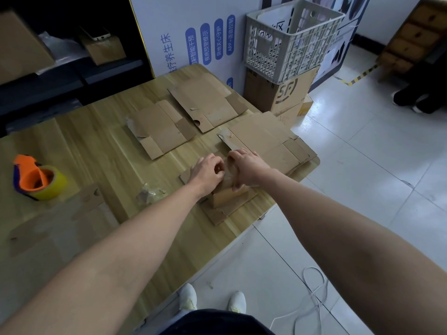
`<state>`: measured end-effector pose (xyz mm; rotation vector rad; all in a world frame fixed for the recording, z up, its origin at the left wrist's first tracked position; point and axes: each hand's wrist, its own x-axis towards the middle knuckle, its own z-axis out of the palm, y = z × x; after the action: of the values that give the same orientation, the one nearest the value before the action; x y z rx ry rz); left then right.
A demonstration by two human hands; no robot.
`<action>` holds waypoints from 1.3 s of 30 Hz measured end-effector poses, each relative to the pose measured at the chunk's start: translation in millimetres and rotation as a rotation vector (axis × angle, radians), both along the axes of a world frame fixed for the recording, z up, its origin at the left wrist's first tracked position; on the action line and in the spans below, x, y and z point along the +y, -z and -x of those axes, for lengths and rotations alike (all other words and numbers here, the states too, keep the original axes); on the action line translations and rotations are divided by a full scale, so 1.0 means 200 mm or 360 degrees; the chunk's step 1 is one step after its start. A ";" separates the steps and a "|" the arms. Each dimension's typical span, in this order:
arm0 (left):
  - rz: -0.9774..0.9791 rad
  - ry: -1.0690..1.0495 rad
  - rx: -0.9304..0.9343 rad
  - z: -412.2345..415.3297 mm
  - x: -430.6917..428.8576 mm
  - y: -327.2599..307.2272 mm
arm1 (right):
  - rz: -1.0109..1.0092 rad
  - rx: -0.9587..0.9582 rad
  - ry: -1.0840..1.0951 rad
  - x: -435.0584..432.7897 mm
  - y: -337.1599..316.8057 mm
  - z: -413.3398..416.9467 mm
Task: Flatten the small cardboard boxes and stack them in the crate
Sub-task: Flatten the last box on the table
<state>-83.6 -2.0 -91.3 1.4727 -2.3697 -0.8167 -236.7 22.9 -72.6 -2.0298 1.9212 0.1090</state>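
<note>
Cardboard box (pixel 229 195) on the table (pixel 96 141): left hand (pixel 206 170) and right hand (pixel 246 165) grip its top.

"SF" marks the carton (pixel 286 92); "APP" stands on the poster (pixel 230 45).

The cardboard boxes (pixel 208 102) are coloured plain brown; the table (pixel 96 146) is marked by pale wood grain. The tape dispenser (pixel 24 162) is coloured orange, its tape roll (pixel 56 186) yellow; the crate (pixel 285 53) is latticed grey-white.
</note>
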 end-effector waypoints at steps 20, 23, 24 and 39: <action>0.0051 0.0193 -0.0543 -0.02 -0.02 0.02 | 0.0008 0.0016 0.0003 -0.01 0.01 0.00; 0.0000 0.0137 -0.0528 -0.06 -0.02 0.05 | 0.0014 0.0001 -0.0016 0.00 0.03 0.01; -0.0066 0.0072 -0.0402 -0.07 -0.02 0.04 | 0.0028 -0.0097 0.0020 0.01 0.04 0.02; -0.1750 -0.1105 0.1325 -0.29 -0.16 -0.14 | 0.0094 -0.1312 0.0752 -0.01 -0.24 0.08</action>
<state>-25.9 -33.6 -64.2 1.5646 -0.6611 -2.0804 -251.9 20.3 -24.1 -1.2637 1.7558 -0.7755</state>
